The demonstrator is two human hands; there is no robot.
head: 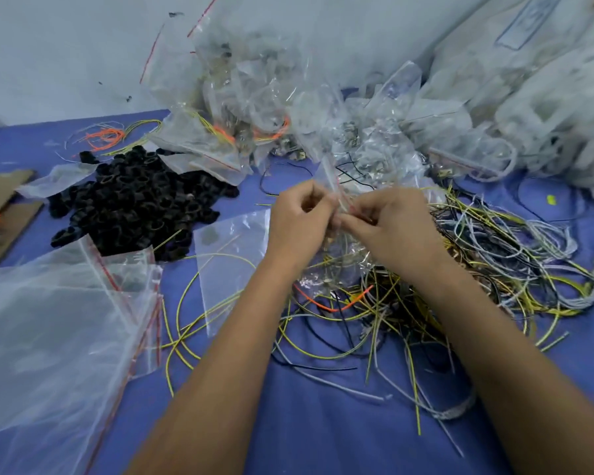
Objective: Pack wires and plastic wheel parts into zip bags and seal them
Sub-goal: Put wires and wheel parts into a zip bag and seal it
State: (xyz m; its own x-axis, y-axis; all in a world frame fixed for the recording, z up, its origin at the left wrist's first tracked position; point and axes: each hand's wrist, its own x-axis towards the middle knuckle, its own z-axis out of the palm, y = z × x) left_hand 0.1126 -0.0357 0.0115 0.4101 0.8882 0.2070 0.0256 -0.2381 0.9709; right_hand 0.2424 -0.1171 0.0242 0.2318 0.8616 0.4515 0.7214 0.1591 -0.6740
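My left hand (297,222) and my right hand (393,226) meet at the table's middle, both pinching the red-striped zip edge of a small clear zip bag (343,258) that hangs below them with wires inside. Under and right of the bag lies a tangled heap of yellow, grey, black and orange wires (477,269). A pile of black plastic wheel parts (134,200) sits to the left on the blue table (323,423).
A stack of empty zip bags (55,320) lies at the near left, one flat bag (230,255) beside my left wrist. Filled bags (254,108) are heaped at the back against the wall. Cardboard (4,207) lies at the far left.
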